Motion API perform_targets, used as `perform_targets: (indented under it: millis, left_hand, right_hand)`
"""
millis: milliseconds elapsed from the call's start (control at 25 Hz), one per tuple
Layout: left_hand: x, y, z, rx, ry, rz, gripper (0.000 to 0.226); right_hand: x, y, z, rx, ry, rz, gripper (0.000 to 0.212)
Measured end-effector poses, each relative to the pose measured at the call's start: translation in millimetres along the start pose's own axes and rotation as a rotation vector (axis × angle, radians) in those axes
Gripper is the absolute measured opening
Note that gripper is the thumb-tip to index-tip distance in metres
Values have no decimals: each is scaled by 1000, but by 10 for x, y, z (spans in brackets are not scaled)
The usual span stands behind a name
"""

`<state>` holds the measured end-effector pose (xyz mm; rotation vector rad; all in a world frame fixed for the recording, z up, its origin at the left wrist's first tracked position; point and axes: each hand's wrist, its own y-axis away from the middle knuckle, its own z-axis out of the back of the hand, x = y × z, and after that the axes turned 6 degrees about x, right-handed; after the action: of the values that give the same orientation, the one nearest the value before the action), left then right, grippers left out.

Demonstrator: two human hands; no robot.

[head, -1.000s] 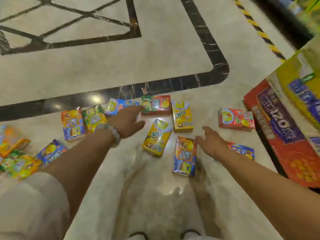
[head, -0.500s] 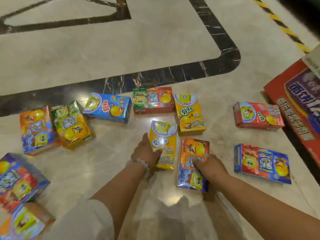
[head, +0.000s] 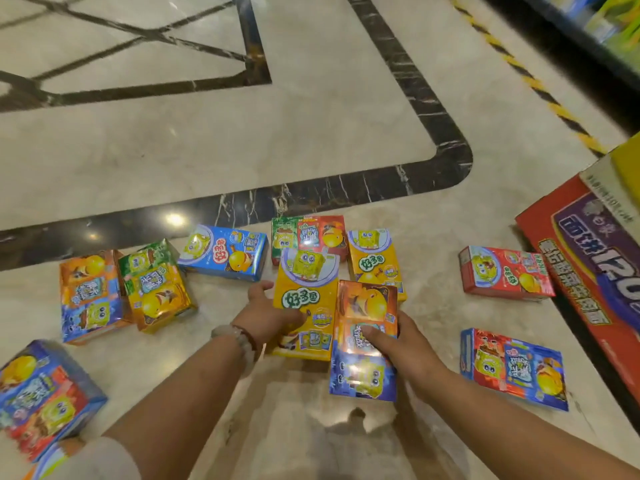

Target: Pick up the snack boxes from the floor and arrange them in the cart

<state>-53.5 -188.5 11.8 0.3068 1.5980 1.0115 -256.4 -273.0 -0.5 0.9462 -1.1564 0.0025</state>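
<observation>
At centre frame the left hand [head: 265, 318] grips the yellow box [head: 306, 299] by its side, while the right hand [head: 403, 348] clasps the orange-and-blue box [head: 365, 337] beside it. Some ten other boxes lie scattered on the floor [head: 311, 133] across the frame's lower half; no cart shows, so most of the job looks undone.

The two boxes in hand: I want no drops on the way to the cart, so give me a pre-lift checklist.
1. Left hand grips the yellow box: ok.
2. Right hand grips the orange-and-blue box: ok.
3. Both boxes clear of the floor: cannot tell.
4. Held boxes apart from the second yellow box behind: cannot tell, they overlap in view.
5. Cart in sight: not ok.
</observation>
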Motion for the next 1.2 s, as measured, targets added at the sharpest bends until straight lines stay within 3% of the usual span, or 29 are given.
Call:
perform_targets:
  millis: [160,240,320,440,520,640,720,920,1200]
  left_hand:
    - [-1298,828,91,64,-44,-104,47]
    - [-2115,1503,124,40,-77,-189,26]
    - [-2866,2193,176,35,-91,-261,26]
    - [-3987,3340,196,88,-111,-382,18]
    - [-4718,4139,136,126,-107,-476,19]
    - [-5705,5317,58,115,-152,-586,25]
    - [-6260,6001,8,69,-232,-681,42]
    - [-7023,7313,-135,61,-222,-830,23]
    - [-7047,8139,-251,76,-165,-902,13]
  right_hand:
    - [1246,532,51,-17,-44,188,55]
    - [2095,1020,137,-41,-83,231,41]
    - [2951,1522,287,-10,-81,293,25]
    - [4279,2478,555,4,-47,388,20]
    - [5123,3150,734,-9,-45,458,23]
    - [6299,4204,988,-55,-57,577,11]
    - [6921,4801,1147,-65,-64,660,14]
    - [7867,6022,1374,-42,-74,815,19]
    - [8066,6875,1504,-25,-67,973,21]
